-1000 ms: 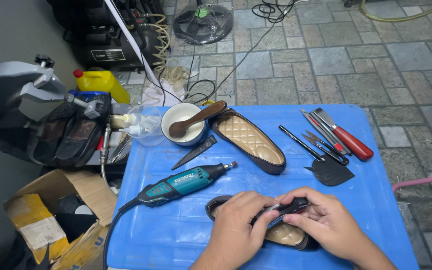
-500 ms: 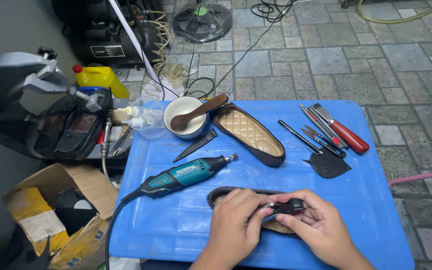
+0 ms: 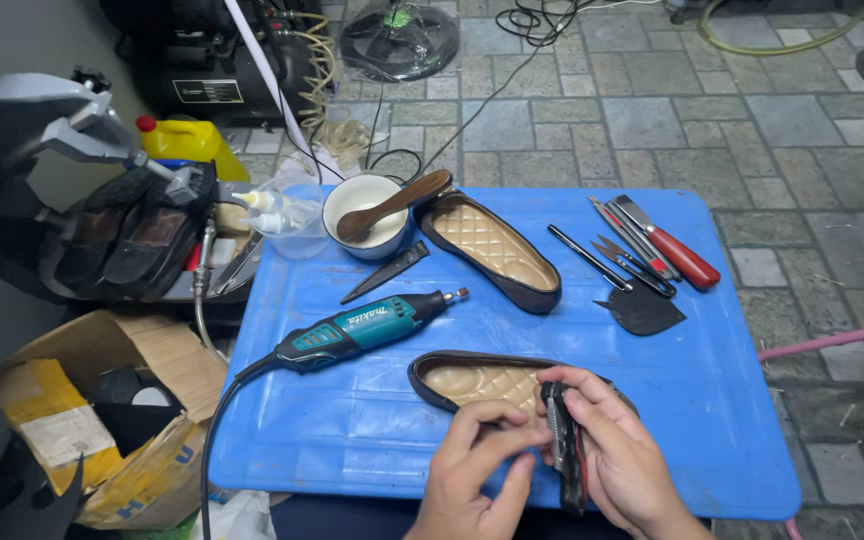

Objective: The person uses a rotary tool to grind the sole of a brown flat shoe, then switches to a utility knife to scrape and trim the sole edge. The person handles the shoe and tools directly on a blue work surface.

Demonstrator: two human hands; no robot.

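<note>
Right hand (image 3: 620, 462) grips black utility knife (image 3: 564, 445), upright at near table edge; left hand (image 3: 472, 478) fingertips pinch its side. Just behind: one of two dark flat shoes (image 3: 472, 378), quilted tan insole, touching hands. Second shoe (image 3: 492, 250) lies farther back. One teal rotary tool (image 3: 357, 328), corded, between them. One white bowl (image 3: 364, 215) with wooden spoon (image 3: 394, 204). Several metal hand tools (image 3: 642, 245), one red-handled. Blue plastic table (image 3: 732, 400).

Informal shoe-repair workshop on a paved yard floor (image 3: 652, 110): blue counter (image 3: 752, 400) bearing quilted-insole flat shoes (image 3: 492, 250), corded rotary tool (image 3: 357, 330), hand tools (image 3: 652, 245), glue bowl (image 3: 367, 215); shoe-finishing machine (image 3: 42, 130) and worn shoes (image 3: 137, 235) alongside.
</note>
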